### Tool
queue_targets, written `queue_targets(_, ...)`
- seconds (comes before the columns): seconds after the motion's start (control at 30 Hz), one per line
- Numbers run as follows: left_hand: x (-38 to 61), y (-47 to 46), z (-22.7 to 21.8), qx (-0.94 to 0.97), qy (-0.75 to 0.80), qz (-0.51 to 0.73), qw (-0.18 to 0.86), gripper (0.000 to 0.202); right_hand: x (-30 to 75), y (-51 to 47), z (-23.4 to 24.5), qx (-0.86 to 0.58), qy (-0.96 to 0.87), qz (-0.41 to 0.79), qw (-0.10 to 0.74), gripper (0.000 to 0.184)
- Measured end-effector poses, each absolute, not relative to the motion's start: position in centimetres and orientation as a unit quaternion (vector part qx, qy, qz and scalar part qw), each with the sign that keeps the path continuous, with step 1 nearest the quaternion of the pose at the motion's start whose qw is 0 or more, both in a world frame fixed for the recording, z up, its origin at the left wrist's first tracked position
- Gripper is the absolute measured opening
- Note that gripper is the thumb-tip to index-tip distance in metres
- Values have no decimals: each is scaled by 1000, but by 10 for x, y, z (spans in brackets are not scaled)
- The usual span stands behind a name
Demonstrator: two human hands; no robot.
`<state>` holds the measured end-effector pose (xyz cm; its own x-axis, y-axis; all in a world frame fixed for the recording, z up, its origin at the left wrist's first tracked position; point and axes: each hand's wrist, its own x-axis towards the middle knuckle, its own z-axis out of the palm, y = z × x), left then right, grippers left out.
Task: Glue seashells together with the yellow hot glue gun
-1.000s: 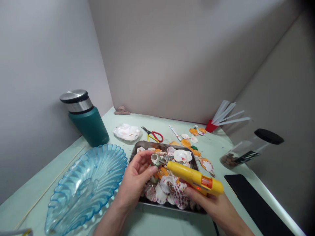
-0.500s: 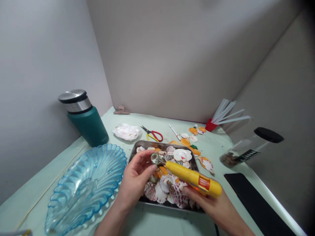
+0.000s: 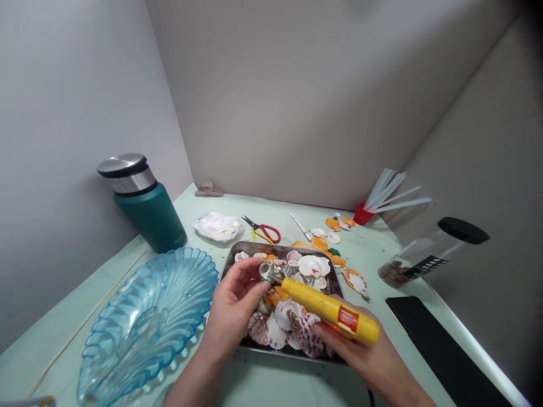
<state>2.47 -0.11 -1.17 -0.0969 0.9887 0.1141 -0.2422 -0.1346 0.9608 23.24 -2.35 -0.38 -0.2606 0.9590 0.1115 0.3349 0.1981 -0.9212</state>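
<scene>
Between the thumb and fingers of my left hand is a small greenish snail shell, its round opening facing up. My right hand is closed around a yellow hot glue gun, whose small orange light is lit. The gun's nozzle points left and is at the snail shell; whether it touches cannot be made out. Beneath both hands lies a metal tray full of scallop shells in white, orange and speckled purple. A white shell with a red mark sits near the tray's far right corner.
Left stand a blue shell-shaped dish and a green bottle. Behind the tray lie scissors, crumpled white plastic, a marker and orange shells. Right are a red cup of glue sticks, a jar and a phone.
The glue gun has shifted slightly left, its nozzle closer to the snail shell. My left hand keeps its pinch almost in place.
</scene>
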Motion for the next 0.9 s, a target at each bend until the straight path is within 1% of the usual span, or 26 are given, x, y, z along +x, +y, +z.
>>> queue_targets(0.1,25,-1,-12,440,420,607,511,27,232,-23,-3,-478,-692,404,361,17)
queue_targets(0.23,25,-1,-10,432,430,614,502,26,232,-21,0,-502,-675,387,378,16)
queue_targets(0.43,25,-1,-10,411,428,614,520,27,229,-22,4,-477,-696,396,364,17)
queue_targets(0.53,23,-1,-12,397,423,620,528,29,230,-20,1,-502,-686,377,369,17)
queue_targets(0.63,19,1,-13,378,427,637,519,31,236,-16,-5,-534,-674,352,370,23)
queue_targets(0.73,14,4,-13,354,427,657,510,33,242,-11,-9,-553,-692,323,331,27)
queue_targets(0.83,10,6,-12,335,430,674,499,35,247,-8,-8,-560,-725,284,282,23)
queue_targets(0.9,8,6,-11,326,435,680,493,36,248,-7,-6,-556,-742,278,252,20)
